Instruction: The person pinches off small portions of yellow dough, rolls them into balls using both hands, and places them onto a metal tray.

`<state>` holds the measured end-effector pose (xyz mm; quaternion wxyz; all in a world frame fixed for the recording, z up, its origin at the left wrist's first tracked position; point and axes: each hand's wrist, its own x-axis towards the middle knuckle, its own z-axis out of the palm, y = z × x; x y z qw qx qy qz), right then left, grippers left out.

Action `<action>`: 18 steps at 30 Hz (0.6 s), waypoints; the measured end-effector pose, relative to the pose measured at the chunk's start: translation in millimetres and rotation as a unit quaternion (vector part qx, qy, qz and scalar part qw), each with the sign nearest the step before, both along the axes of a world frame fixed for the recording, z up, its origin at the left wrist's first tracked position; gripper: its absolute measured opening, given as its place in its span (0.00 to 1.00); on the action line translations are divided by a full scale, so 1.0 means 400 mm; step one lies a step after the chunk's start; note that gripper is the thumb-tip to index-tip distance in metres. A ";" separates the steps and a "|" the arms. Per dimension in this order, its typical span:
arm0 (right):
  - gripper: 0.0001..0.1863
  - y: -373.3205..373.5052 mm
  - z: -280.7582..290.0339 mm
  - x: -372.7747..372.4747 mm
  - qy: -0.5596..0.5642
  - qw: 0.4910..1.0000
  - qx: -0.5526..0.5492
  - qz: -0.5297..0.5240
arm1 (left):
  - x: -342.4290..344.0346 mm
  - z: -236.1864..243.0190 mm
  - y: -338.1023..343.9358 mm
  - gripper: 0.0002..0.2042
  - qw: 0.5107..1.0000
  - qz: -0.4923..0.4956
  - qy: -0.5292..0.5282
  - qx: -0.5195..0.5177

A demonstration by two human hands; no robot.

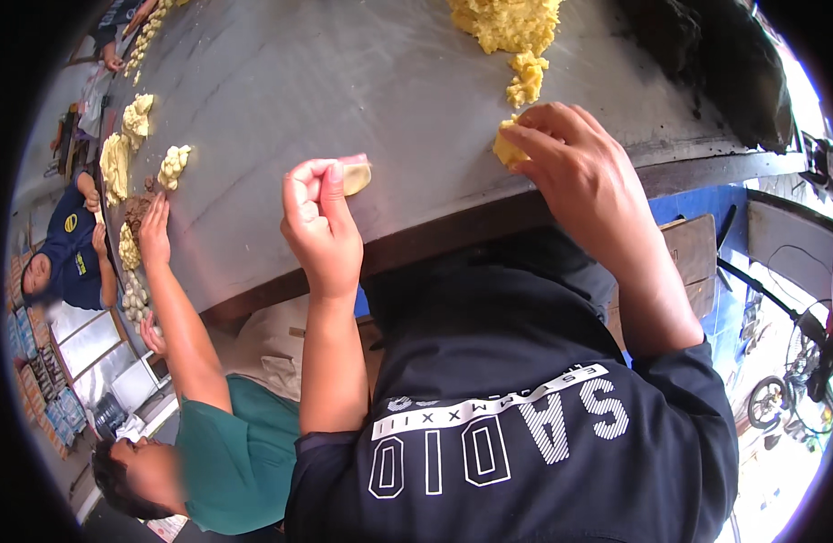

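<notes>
My left hand [319, 208] is raised over the near part of the grey table, its fingers curled and pinching a small flattened piece of pale yellow dough [357, 180]. On the right, my right hand [570, 149] closes its thumb and fingers on a lump of yellow dough [507, 150] near the table's front edge. Just beyond that hand lies a loose strand of dough [526, 80]. It trails from a large crumbly yellow dough mass [507, 23] at the far side.
A co-worker in a green shirt [240, 443] reaches across the table's left end, among dough heaps [115, 167] and small rolled pieces [136, 294]. Another person in dark blue [72, 253] works opposite. A black bag or cloth [738, 72] lies at the far right of the metal tabletop [281, 90].
</notes>
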<state>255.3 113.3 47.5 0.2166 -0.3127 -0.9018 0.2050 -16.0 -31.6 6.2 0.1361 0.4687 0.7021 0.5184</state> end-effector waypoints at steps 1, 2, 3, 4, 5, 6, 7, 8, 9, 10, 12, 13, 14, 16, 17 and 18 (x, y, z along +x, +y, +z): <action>0.15 -0.004 -0.008 -0.002 0.025 0.999 0.007 0.018 | 0.011 0.001 0.004 0.11 0.995 -0.004 -0.096 0.025; 0.14 -0.007 -0.014 -0.005 0.051 0.998 0.014 0.036 | 0.026 0.008 0.008 0.11 0.995 -0.003 -0.097 0.026; 0.15 -0.017 -0.010 -0.019 0.056 0.998 -0.002 0.042 | 0.047 0.027 0.022 0.15 0.988 0.009 -0.151 0.020; 0.15 -0.029 -0.007 -0.038 0.097 0.994 -0.024 0.048 | 0.067 0.043 0.032 0.19 0.979 0.024 -0.204 0.012; 0.15 -0.036 -0.003 -0.062 0.128 0.990 -0.031 0.056 | 0.082 0.054 0.042 0.19 0.978 0.022 -0.207 0.013; 0.15 -0.044 -0.001 -0.086 0.159 0.984 -0.040 0.065 | 0.094 0.065 0.048 0.22 0.969 0.018 -0.246 -0.005; 0.15 -0.046 -0.001 -0.106 0.176 0.981 -0.038 0.075 | 0.109 0.078 0.056 0.25 0.959 0.013 -0.282 -0.021; 0.15 -0.045 -0.004 -0.123 0.193 0.977 -0.036 0.085 | 0.137 0.090 0.064 0.25 0.959 0.010 -0.284 -0.021; 0.15 -0.045 -0.008 -0.138 0.151 0.986 -0.010 0.075 | 0.168 0.104 0.072 0.26 0.936 -0.010 -0.351 0.021; 0.15 -0.039 -0.013 -0.141 0.152 0.986 -0.008 0.074 | 0.184 0.113 0.075 0.26 0.906 -0.031 -0.417 0.062; 0.14 -0.027 -0.019 -0.148 0.203 0.976 -0.020 0.080 | 0.165 0.105 0.071 0.25 0.913 -0.042 -0.400 0.067; 0.13 -0.023 -0.013 -0.147 0.238 0.967 -0.021 0.084 | 0.133 0.076 0.063 0.23 0.957 -0.046 -0.281 0.059; 0.13 -0.020 -0.007 -0.149 0.239 0.967 -0.021 0.084 | 0.093 0.042 0.051 0.21 0.985 -0.049 -0.158 0.050; 0.14 -0.023 -0.009 -0.147 0.253 0.943 -0.121 0.182 | 0.050 0.033 0.058 0.11 0.992 -0.117 0.034 -0.041; 0.14 -0.024 -0.012 -0.144 0.252 0.943 -0.123 0.180 | 0.050 0.027 0.059 0.11 0.988 -0.123 0.078 -0.044; 0.12 -0.021 -0.014 -0.139 0.237 0.948 -0.135 0.166 | 0.057 0.035 0.070 0.12 0.983 -0.128 0.123 -0.044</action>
